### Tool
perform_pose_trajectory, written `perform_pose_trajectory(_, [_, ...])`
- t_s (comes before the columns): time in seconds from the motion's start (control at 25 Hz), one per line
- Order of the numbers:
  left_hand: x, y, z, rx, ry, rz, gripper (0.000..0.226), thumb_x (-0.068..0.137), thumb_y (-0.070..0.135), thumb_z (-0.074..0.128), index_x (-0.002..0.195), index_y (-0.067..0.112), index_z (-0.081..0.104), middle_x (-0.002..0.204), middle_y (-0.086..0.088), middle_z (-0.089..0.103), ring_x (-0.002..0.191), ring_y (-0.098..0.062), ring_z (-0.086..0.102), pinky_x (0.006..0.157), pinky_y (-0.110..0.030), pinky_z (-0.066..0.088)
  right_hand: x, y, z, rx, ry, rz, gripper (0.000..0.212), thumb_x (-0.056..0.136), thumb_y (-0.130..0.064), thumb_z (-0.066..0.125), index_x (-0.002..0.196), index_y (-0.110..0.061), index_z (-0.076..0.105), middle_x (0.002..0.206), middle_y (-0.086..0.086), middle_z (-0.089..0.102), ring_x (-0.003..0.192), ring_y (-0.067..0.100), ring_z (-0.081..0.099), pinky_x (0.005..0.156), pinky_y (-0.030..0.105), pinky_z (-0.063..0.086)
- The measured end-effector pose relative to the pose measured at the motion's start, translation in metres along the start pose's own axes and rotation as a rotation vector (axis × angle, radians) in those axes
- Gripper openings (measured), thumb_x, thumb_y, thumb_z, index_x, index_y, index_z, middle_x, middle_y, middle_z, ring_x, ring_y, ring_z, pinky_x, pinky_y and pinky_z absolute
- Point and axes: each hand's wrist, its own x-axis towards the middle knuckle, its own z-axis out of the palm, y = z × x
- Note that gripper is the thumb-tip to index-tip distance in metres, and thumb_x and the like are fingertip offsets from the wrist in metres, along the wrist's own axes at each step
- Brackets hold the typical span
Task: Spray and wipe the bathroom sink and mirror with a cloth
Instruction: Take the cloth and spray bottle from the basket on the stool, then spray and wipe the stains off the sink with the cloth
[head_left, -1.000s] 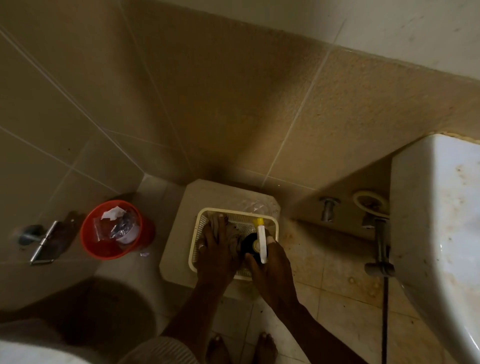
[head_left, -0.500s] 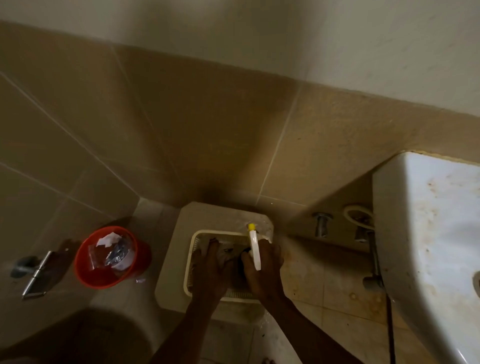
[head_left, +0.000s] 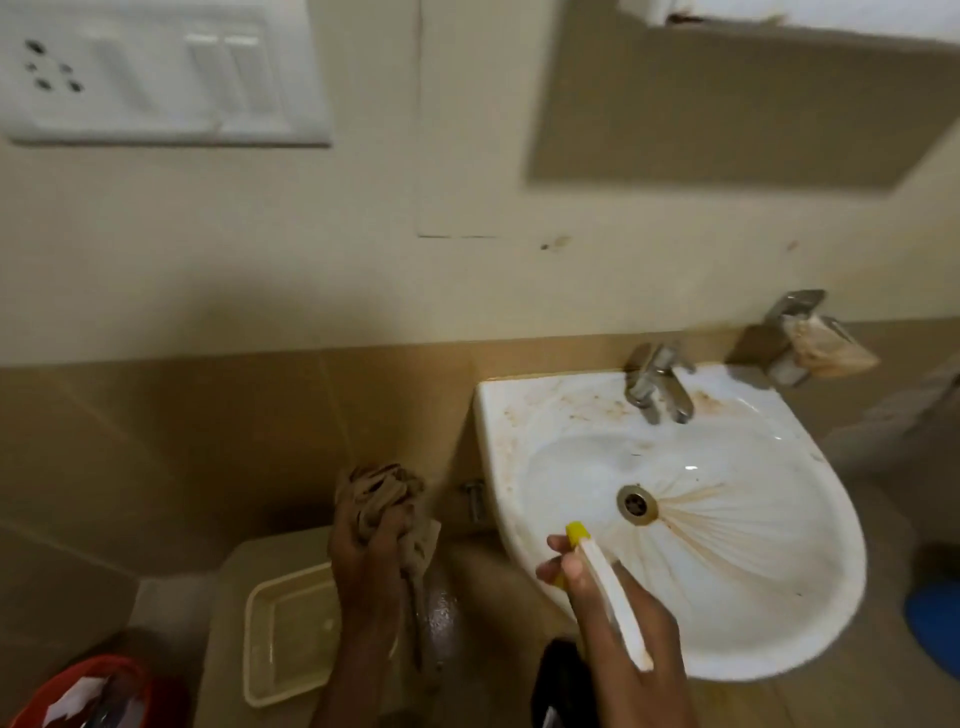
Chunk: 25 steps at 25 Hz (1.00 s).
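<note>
1. The right hand (head_left: 618, 608) has come up from the floor basket and now grips the spray bottle (head_left: 610, 587), yellow nozzle aimed over the sink (head_left: 753, 597).
2. The left hand (head_left: 366, 551) has lifted too, clenched round a bunched brown cloth (head_left: 382, 491) held just left of the sink.
3. The basket (head_left: 283, 639) on the stool below looks emptied of both.
4. The sink bowl is streaked brown from the drain (head_left: 636, 503), with stains near the tap (head_left: 655, 382); no wiping shows yet.
5. So fetching seems done; I'd guess spraying the bowl comes next.
6. Only the mirror's (head_left: 737, 98) lower part shows, up on the wall.
</note>
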Motion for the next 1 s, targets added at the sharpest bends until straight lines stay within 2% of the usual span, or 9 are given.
perform_pose_trajectory(0.08, [-0.013,0.018,0.034,0.068,-0.026,0.035,0.052,0.090,-0.001,0.063,0.120,0.042,0.064,0.069,-0.001,0.065,0.055,-0.017,0.055,0.051,-0.027,0.046,0.010,-0.016,-0.039,-0.033,-0.027,-0.010,0.028,0.096,-0.048,0.066,0.087,-0.026,0.080,0.080,-0.006,0.079,0.080,0.000,0.072,0.075,0.020,0.052])
perform_pose_trajectory(0.2, [-0.038,0.033,0.073,0.113,0.026,0.109,0.060,0.089,0.008,0.069,0.093,0.067,0.063,0.092,0.000,0.067,0.079,-0.025,0.064,0.072,-0.040,0.054,0.030,-0.018,-0.076,-0.110,0.046,0.011,0.036,0.103,-0.042,0.058,0.077,-0.021,0.073,0.068,0.001,0.072,0.062,0.004,0.063,0.059,0.019,0.044])
perform_pose_trajectory(0.28, [-0.051,0.034,0.091,0.138,0.075,0.131,0.048,0.086,0.013,0.072,0.097,0.059,0.064,0.099,0.009,0.068,0.089,-0.020,0.067,0.083,-0.042,0.057,0.041,-0.008,-0.096,-0.101,0.061,0.040,0.034,0.102,-0.045,0.057,0.081,-0.026,0.074,0.071,-0.002,0.074,0.075,0.010,0.067,0.064,0.020,0.046])
perform_pose_trajectory(0.44, [-0.067,0.020,0.125,0.222,0.135,0.159,0.039,0.077,0.023,0.069,0.116,0.028,0.065,0.113,-0.003,0.068,0.103,-0.030,0.065,0.096,-0.049,0.054,0.072,0.020,-0.138,-0.053,0.066,0.134,0.031,0.101,-0.049,0.055,0.090,-0.026,0.073,0.083,0.002,0.074,0.089,0.029,0.067,0.077,0.033,0.050])
perform_pose_trajectory(0.52, [-0.073,0.013,0.136,0.223,0.139,0.128,0.046,0.073,0.029,0.068,0.119,0.026,0.065,0.107,-0.008,0.071,0.097,-0.030,0.069,0.089,-0.048,0.058,0.080,0.023,-0.154,-0.073,0.084,0.112,0.031,0.101,-0.046,0.056,0.086,-0.024,0.073,0.080,0.003,0.076,0.081,0.019,0.070,0.071,0.023,0.051])
perform_pose_trajectory(0.64, [-0.078,0.005,0.148,0.212,0.118,0.151,0.034,0.087,0.007,0.064,0.119,0.017,0.065,0.084,0.000,0.066,0.064,-0.004,0.065,0.059,-0.024,0.054,0.094,0.026,-0.171,-0.080,0.048,0.086,0.038,0.103,-0.039,0.058,0.077,-0.015,0.072,0.067,0.008,0.073,0.058,0.007,0.067,0.054,0.012,0.046])
perform_pose_trajectory(0.76, [-0.078,0.004,0.155,0.234,0.164,0.156,0.041,0.086,0.008,0.067,0.126,0.018,0.063,0.104,-0.001,0.067,0.085,-0.008,0.066,0.062,-0.009,0.051,0.101,0.024,-0.174,-0.092,-0.043,0.072,0.038,0.103,-0.037,0.059,0.076,-0.012,0.072,0.066,0.012,0.073,0.055,0.010,0.067,0.054,0.019,0.048])
perform_pose_trajectory(0.88, [-0.071,0.003,0.155,0.241,0.196,0.123,0.060,0.070,0.034,0.071,0.129,0.030,0.062,0.126,-0.007,0.062,0.103,-0.016,0.066,0.084,-0.028,0.058,0.096,0.023,-0.170,-0.110,-0.264,0.132,0.034,0.100,-0.037,0.062,0.085,-0.009,0.076,0.069,0.013,0.076,0.056,0.007,0.069,0.058,0.016,0.050])
perform_pose_trajectory(1.0, [-0.059,-0.008,0.151,0.293,0.193,0.070,0.064,0.060,0.044,0.067,0.123,0.039,0.063,0.128,-0.008,0.060,0.105,-0.020,0.066,0.089,-0.037,0.058,0.085,0.032,-0.169,-0.181,-0.382,0.168,0.037,0.099,-0.038,0.063,0.088,-0.005,0.076,0.067,0.012,0.076,0.055,0.007,0.069,0.053,0.011,0.047])
